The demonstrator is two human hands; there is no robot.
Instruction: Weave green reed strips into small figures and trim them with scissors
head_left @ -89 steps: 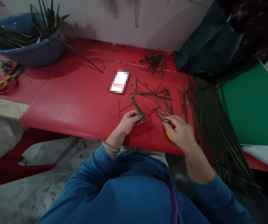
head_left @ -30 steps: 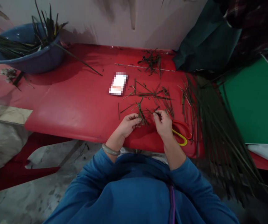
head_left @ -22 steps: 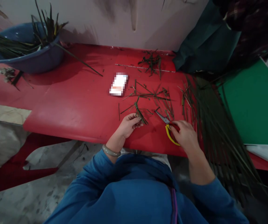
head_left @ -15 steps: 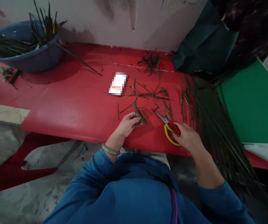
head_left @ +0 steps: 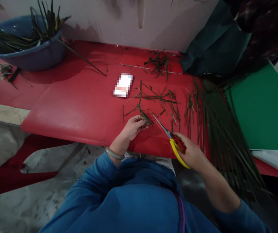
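Observation:
My left hand (head_left: 133, 126) pinches a small folded piece of green leaf strips (head_left: 144, 115) against the red table (head_left: 80, 103) near its front edge. My right hand (head_left: 189, 153) grips the yellow and red handles of a pair of scissors (head_left: 171, 139). The blades point up and left toward the leaf piece, their tip a short way from it. A grey bangle sits on my left wrist.
Loose leaf scraps (head_left: 160, 98) litter the table beyond my hands. A long bundle of green leaves (head_left: 221, 129) lies to the right, next to a green board (head_left: 262, 110). A blue basin (head_left: 29, 51) with leaves stands at the far left. A blurred white card (head_left: 123, 84) lies mid-table.
My right hand left the leaf piece, reached right to the scissors lying on the table, picked them up and now points them at the piece. My left hand stayed put.

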